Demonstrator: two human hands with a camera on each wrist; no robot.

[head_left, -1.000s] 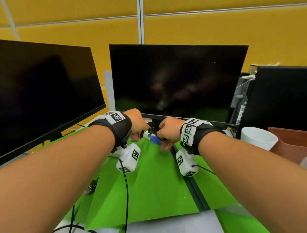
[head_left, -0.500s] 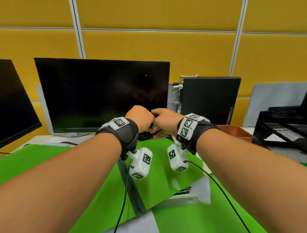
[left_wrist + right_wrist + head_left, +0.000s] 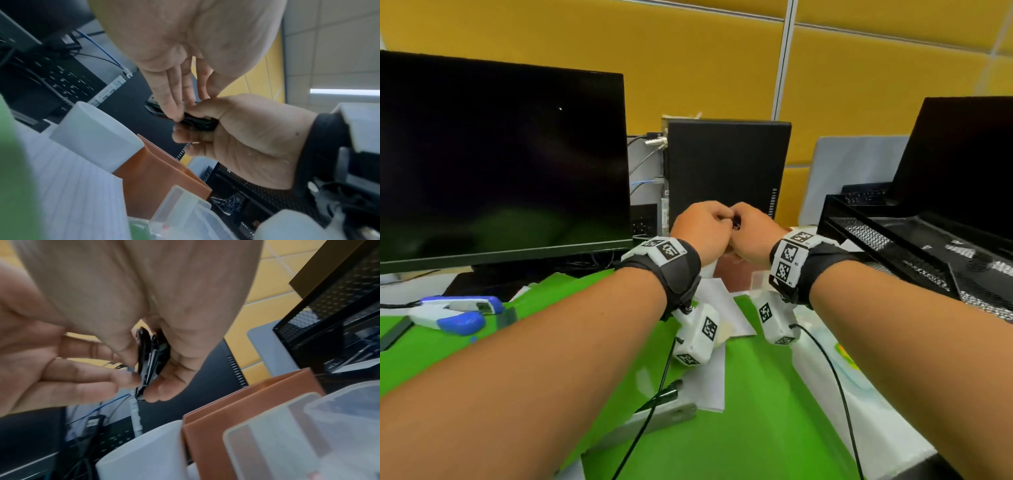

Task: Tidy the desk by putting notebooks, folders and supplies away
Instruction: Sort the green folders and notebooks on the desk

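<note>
My right hand (image 3: 242, 139) is curled around a small black clip (image 3: 151, 353) held above the orange tray (image 3: 164, 172), its long axis pointing toward my left hand (image 3: 185, 48), whose fingertips (image 3: 174, 110) pinch its far end.

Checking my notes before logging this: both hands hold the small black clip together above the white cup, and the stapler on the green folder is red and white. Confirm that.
One detail is wrong: the stapler is blue and white, not red, as the head view shows. The rest stands: left hand and right hand hold the black clip above the white cup.
</note>
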